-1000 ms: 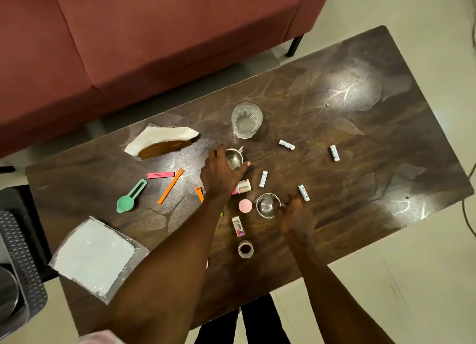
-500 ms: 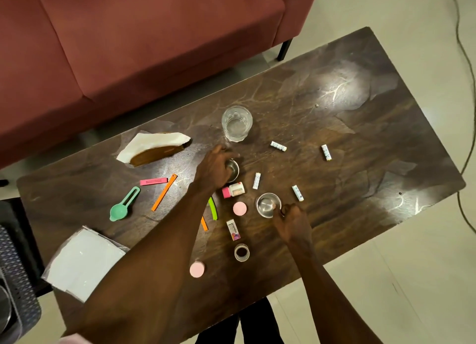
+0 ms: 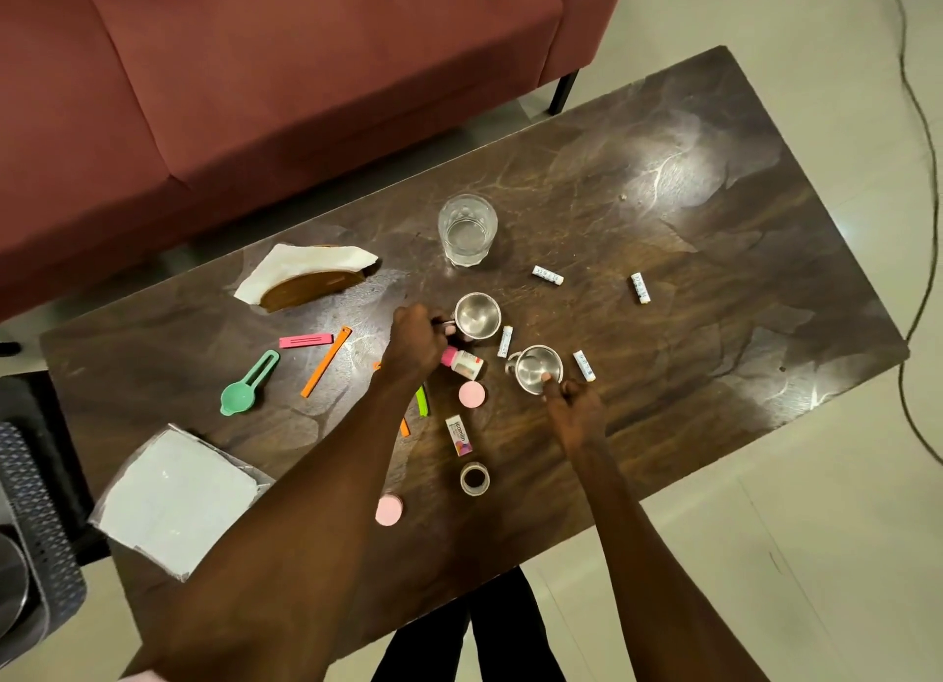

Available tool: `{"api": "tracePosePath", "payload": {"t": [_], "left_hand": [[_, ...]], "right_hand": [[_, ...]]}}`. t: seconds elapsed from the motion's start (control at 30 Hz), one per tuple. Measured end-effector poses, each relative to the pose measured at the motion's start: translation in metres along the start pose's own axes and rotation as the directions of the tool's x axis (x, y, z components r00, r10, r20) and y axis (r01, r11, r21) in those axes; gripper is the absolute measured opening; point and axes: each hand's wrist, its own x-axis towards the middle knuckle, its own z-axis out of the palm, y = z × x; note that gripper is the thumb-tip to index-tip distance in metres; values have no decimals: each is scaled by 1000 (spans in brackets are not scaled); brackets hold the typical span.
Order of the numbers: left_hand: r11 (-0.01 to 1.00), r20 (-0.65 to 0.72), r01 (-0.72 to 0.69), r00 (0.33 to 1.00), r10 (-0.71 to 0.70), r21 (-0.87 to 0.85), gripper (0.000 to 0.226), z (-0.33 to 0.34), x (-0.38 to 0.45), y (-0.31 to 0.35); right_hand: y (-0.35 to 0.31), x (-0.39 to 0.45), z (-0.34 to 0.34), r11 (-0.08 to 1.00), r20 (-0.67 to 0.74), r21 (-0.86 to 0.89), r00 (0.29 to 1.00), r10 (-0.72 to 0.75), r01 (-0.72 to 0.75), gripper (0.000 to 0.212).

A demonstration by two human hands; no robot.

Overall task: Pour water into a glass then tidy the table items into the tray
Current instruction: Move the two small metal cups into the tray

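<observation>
A red sofa (image 3: 286, 84) fills the upper left, cut off by the frame on two sides. In front of it stands the dark worktop (image 3: 714, 252), whose near-left corner is hidden under the person's left arm. Its right half is mostly bare, with open room out to the right edge. At the far left a grey tray (image 3: 35, 538) is cut off by the frame; what lies in it is hard to make out.

A white packet (image 3: 173, 497) lies by the near-left edge. A napkin holder (image 3: 311, 280) with white napkins stands toward the far-left edge. One glass (image 3: 467, 229) stands upright with water in its bottom, well clear of the hands.

Two small steel cups sit in the middle. The left hand (image 3: 416, 339) pinches the handle of the far cup (image 3: 477, 314). The right hand (image 3: 574, 405) is curled at the rim of the near cup (image 3: 538, 367), one fingertip on it; whether it truly grips is unclear.

Four white tubes (image 3: 640, 288) are scattered to the right of the cups. One small bottle (image 3: 464, 362) lies partly under the left hand. There are two pink caps (image 3: 472, 394), one green scoop (image 3: 245, 388), one small box (image 3: 459, 435) and one tape roll (image 3: 474, 479). Coloured sticks (image 3: 326, 353) lie to the left; some are hidden by the arm, so their count is uncertain.
</observation>
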Motion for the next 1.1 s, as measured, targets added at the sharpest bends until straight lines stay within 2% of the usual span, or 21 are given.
{"api": "tracePosePath", "payload": {"t": [0.1,0.2,0.37,0.47,0.53,0.73,0.83,0.9,1.0,1.1], "left_hand": [[985,-126,-8,992,-14,-174,17,-8,-19,3],[952,-188,2,980,-62,-306,15,-25,-41,0],[944,-285,5,953,-105,-331,12,-79,-75,-34],[917,-338,76,915,-220,-391,14,-130,-100,-70],[907,-362,86,898,-249,-412,13,-167,-119,-96],[904,-488,65,824,-288,-423,11,-313,-193,-194],[915,-486,72,829,-277,-398,12,-390,-220,-260],[924,-472,127,830,-298,-360,16,-433,-233,-305],[917,-457,182,822,-340,-356,17,-484,-256,-382],[907,-448,254,804,-390,-335,17,-506,-271,-448]], "right_hand": [[-6,-6,-8,998,-25,4,998,-56,56,40],[-24,-20,-10,990,-39,-31,990,-139,138,38],[-79,-56,12,957,42,-115,964,-262,265,41],[-128,-90,47,936,99,-129,943,-317,328,39],[-158,-115,73,923,96,-108,928,-360,369,41],[-246,-210,185,819,339,-181,816,-468,545,42],[-282,-266,255,739,429,-223,745,-512,636,42],[-299,-297,303,686,487,-271,711,-508,676,39],[-316,-338,384,681,554,-285,696,-457,674,35],[-324,-366,455,694,572,-301,706,-418,654,32]]}}
